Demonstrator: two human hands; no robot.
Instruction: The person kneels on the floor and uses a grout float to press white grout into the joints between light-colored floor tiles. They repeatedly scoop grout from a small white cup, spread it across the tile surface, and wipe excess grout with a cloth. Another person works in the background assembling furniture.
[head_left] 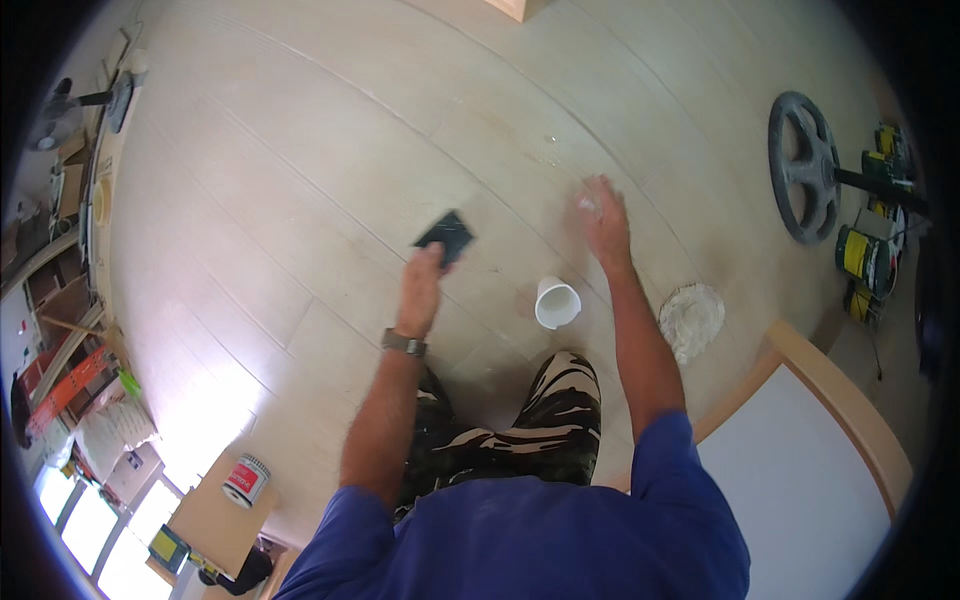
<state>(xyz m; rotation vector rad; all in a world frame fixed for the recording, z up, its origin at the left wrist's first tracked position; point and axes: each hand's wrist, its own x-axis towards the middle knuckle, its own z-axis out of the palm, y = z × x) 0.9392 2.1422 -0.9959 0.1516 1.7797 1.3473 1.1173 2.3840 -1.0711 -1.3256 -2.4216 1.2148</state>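
Observation:
My left hand (422,290), with a watch at its wrist, is closed on a flat dark rectangular piece (447,236). Whether it is a spreader or a sanding pad cannot be made out. Above the floor my right hand (606,228) is smeared by motion. A whitish patch shows by its fingertips, too blurred to name. Between my two forearms, just beyond my knees, stands a white plastic cup (556,304). To the right of my right forearm lies a flat, crumpled off-white mass (692,320).
A pale plank-patterned floor (270,190) spreads ahead. At right stand a grey round wheel-like base (804,168) and black-and-yellow boxes (862,255). A wood-edged white panel (800,480) sits lower right. A can (246,481) rests on a wooden surface lower left, below cluttered shelving (70,330).

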